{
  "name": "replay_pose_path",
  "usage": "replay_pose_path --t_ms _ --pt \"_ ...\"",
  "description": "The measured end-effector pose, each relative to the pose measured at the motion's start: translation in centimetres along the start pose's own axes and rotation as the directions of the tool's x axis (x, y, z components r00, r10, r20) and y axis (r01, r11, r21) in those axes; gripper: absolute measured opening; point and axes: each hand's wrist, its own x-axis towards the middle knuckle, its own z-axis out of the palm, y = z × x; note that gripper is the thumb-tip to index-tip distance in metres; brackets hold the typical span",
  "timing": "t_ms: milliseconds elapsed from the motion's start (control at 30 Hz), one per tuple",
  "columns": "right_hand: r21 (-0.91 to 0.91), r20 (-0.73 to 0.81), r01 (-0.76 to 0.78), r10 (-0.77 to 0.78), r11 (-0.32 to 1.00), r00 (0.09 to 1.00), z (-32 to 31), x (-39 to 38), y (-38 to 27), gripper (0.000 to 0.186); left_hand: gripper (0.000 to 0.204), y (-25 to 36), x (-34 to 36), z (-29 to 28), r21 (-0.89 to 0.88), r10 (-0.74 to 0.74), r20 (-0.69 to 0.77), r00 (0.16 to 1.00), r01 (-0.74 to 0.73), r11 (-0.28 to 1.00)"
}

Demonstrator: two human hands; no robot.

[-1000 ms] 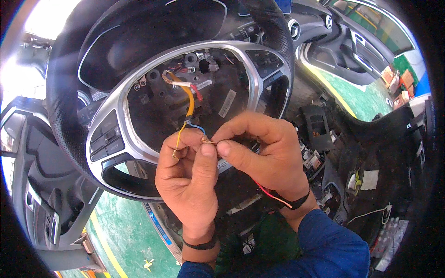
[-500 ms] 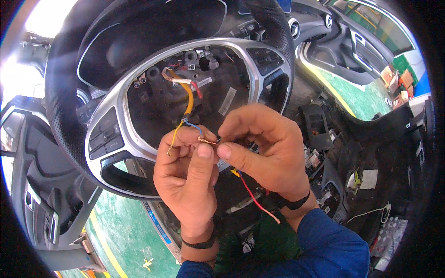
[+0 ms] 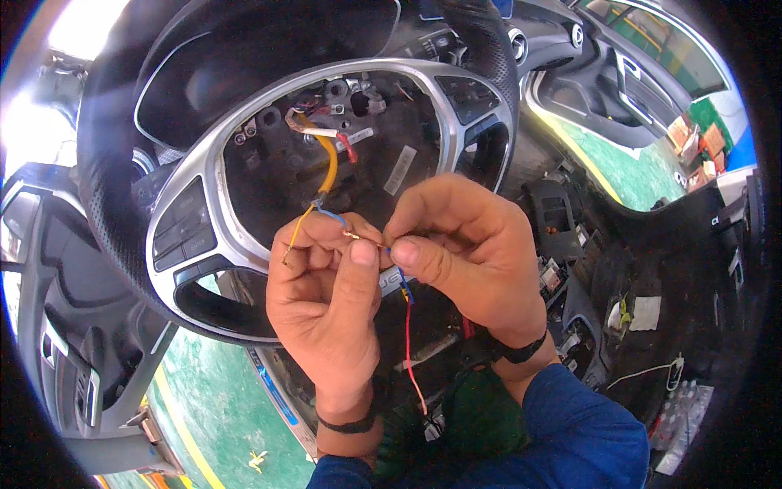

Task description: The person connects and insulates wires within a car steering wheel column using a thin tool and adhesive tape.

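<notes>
In front of the steering wheel (image 3: 448, 134), my left hand (image 3: 330, 314) pinches the stripped copper end (image 3: 352, 235) of a blue wire (image 3: 331, 215) between thumb and forefinger. My right hand (image 3: 476, 253) is closed too, its thumb and forefinger pinching the other end of the copper close beside the left thumb. The blue wire leaves a thick yellow-orange cable (image 3: 331, 167) that comes out of the wheel's hub. A thin yellow wire (image 3: 296, 231) with a bared tip hangs over my left fingers. Below my right thumb dangles a red wire (image 3: 409, 342) with blue and yellow parts at its top.
The hub lacks its cover; a red-wrapped wire (image 3: 347, 148) pokes out there. Door panels stand at left (image 3: 73, 301) and right (image 3: 586, 106). Loose trim parts (image 3: 562, 220) and a bubble-textured clear packet (image 3: 683, 428) lie at right. Cardboard boxes (image 3: 709, 143) sit beyond.
The red wire has swung from slanting rightward to hanging nearly straight down. My pinching hands have shifted only slightly, and the yellow and blue wires have moved a little left and up.
</notes>
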Motion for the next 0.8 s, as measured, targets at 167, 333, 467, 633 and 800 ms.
replay_pose_path --t_ms 167,333,467,633,800 --pt "-0.018 -0.001 0.020 -0.020 1.000 1.000 0.2 -0.4 -0.1 0.017 0.020 0.2 -0.4 -0.2 0.046 0.017 -0.005 1.000 -0.017 0.999" --pt "-0.090 -0.081 0.015 -0.022 0.996 0.997 0.4 -0.1 0.0 0.020 0.020 -0.1 -0.2 -0.9 0.123 -0.014 -0.025 1.000 0.017 0.992" --pt "-0.104 -0.148 0.080 -0.095 0.991 0.984 -0.1 0.0 -0.5 0.018 0.016 0.9 0.2 -0.7 0.186 -0.021 0.010 1.000 0.019 0.982" --pt "-0.126 -0.237 0.171 -0.197 0.977 0.951 -1.7 0.1 -0.8 0.017 0.029 2.8 1.4 -5.3 0.146 -0.084 0.192 0.978 0.056 0.988" --pt "-0.257 -0.231 0.192 -0.253 0.947 0.939 -5.8 -1.3 -1.1 0.020 0.038 3.4 0.9 -4.5 0.241 -0.088 0.168 0.982 0.046 0.969"
